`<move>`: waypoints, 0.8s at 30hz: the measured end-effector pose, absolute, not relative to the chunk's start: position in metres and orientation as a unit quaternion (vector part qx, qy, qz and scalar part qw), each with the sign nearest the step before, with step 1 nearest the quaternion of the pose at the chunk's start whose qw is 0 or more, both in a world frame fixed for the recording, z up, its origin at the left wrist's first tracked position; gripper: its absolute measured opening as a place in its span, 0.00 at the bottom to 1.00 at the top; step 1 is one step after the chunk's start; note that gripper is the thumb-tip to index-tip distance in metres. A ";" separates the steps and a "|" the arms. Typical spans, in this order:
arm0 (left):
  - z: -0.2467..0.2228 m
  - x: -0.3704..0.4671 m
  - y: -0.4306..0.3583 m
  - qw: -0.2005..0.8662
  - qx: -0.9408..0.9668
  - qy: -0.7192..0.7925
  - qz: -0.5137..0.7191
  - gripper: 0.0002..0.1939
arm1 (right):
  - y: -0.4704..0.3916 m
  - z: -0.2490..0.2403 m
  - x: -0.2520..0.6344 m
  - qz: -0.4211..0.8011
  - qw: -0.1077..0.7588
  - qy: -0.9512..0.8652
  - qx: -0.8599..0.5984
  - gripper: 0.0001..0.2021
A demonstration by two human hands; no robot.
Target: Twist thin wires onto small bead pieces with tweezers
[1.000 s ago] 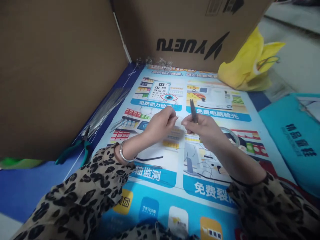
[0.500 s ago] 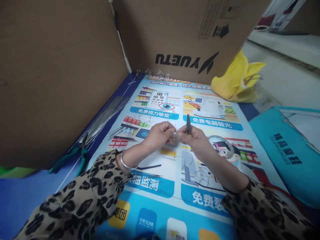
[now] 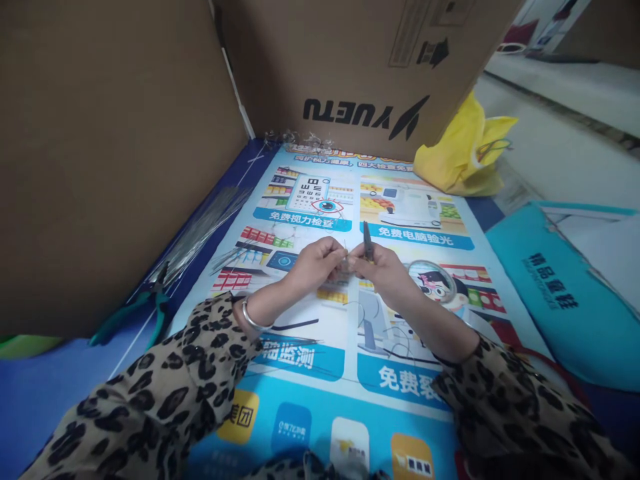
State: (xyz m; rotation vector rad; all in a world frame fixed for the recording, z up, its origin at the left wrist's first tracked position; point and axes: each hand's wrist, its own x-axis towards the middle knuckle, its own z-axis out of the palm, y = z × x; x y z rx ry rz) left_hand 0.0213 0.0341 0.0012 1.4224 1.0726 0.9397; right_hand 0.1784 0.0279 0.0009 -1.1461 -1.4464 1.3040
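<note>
Above the middle of the printed poster, my left hand (image 3: 320, 261) and my right hand (image 3: 377, 267) meet fingertip to fingertip. Both pinch a thin wire (image 3: 346, 247), of which only a short end sticks up between the fingers. My right hand also keeps a pair of pliers in its grip, and the dark pointed jaws (image 3: 368, 241) poke up past the index finger; the handles are hidden in the palm. My left hand holds no tool.
Green-handled pliers (image 3: 159, 313) lie left, beside a bundle of silver wires (image 3: 205, 230). Cardboard panels (image 3: 360, 60) stand left and behind, with small wire pieces (image 3: 313, 140) at their foot. A yellow bag (image 3: 453, 163) and a turquoise box (image 3: 565, 300) are on the right.
The whole view has shifted slightly, so everything sits a little further left and up. My hands stay pinched together on the wire, with the pliers still in the right.
</note>
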 end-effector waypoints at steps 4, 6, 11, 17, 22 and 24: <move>-0.005 0.019 0.036 0.515 0.619 0.449 0.387 0.11 | 0.028 -0.001 0.178 0.516 0.417 -0.582 -0.471 0.08; -0.008 0.019 0.037 0.515 0.622 0.443 0.389 0.11 | 0.028 0.000 0.178 0.523 0.414 -0.578 -0.470 0.08; -0.013 0.017 0.041 0.523 0.628 0.441 0.372 0.12 | 0.030 0.010 0.183 0.508 0.340 -0.614 -0.499 0.07; -0.008 0.014 0.043 0.470 0.682 0.466 0.311 0.10 | 0.033 0.017 0.189 0.441 0.275 -0.656 -0.547 0.05; -0.002 0.015 0.040 0.327 0.800 0.460 0.205 0.09 | 0.038 0.013 0.190 0.515 0.336 -0.542 -0.573 0.05; -0.001 0.015 0.039 0.269 0.835 0.449 0.172 0.09 | 0.040 0.013 0.190 0.529 0.337 -0.530 -0.571 0.05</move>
